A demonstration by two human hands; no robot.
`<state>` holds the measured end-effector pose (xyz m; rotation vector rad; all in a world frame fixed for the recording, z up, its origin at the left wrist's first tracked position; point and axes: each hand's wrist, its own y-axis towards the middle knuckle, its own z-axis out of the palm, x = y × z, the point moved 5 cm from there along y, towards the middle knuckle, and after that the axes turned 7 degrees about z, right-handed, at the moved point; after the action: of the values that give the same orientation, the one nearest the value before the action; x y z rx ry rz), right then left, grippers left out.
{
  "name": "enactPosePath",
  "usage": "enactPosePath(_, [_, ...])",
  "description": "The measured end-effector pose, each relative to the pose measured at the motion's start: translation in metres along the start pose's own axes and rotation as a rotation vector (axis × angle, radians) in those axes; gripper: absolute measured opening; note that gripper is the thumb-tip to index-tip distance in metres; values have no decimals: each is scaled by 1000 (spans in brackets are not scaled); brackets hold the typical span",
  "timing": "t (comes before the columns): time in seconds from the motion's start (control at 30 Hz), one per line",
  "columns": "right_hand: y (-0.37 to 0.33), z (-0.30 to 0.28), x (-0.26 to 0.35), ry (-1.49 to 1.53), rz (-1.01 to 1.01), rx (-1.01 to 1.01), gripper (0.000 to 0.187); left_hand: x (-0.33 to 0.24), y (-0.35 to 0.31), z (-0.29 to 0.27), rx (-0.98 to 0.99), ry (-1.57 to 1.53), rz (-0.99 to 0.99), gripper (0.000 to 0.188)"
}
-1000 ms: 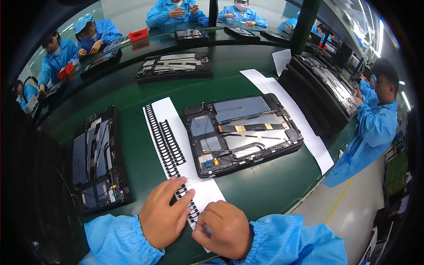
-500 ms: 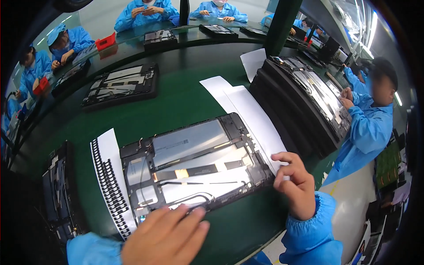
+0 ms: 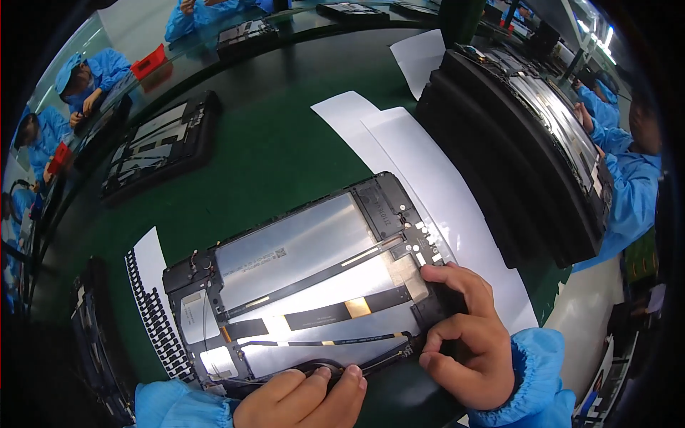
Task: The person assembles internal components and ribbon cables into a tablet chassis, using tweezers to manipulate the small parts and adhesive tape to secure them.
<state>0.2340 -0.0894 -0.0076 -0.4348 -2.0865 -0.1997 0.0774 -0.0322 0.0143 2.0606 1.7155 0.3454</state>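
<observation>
Left hand [image 3: 307, 401] half-curled at near edge of tablet [image 3: 285, 246], right hand [image 3: 471, 339] half-curled at its right end; can't tell either's grip. Sheet [image 3: 151, 253] left of tablet.

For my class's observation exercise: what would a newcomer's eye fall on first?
The opened flat device, with shiny silver panels, is front and centre, the left hand at its near edge and the right hand at its right end. To its right rises a black stack, white sheets between them.

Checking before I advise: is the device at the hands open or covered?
Open: the device shows its silver panels and dark ribbon cable bare, with nothing covering them.
</observation>
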Motion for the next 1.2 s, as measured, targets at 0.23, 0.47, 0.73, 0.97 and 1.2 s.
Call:
enactPosePath(0.23, [-1, 2, 1, -57, -14, -36, 7, 1, 1, -1, -5, 15, -7, 35])
enactPosePath(0.47, [0, -1, 0, -83, -12, -30, 8, -4, 18, 9, 55, -53, 42, 34])
enactPosePath(0.73, [-2, -13, -6, 35, -45, -10, 14, -4, 18, 17, 97, -23, 70, 34])
enactPosePath(0.97, [-1, -7, -2, -122, -106, -16, 16, -1, 16, 19, 80, -49, 57, 34])
enactPosePath(1.2, [-8, -1, 1, -230, -204, -97, 16, -4, 10, 29, -324, -89, -164, 31])
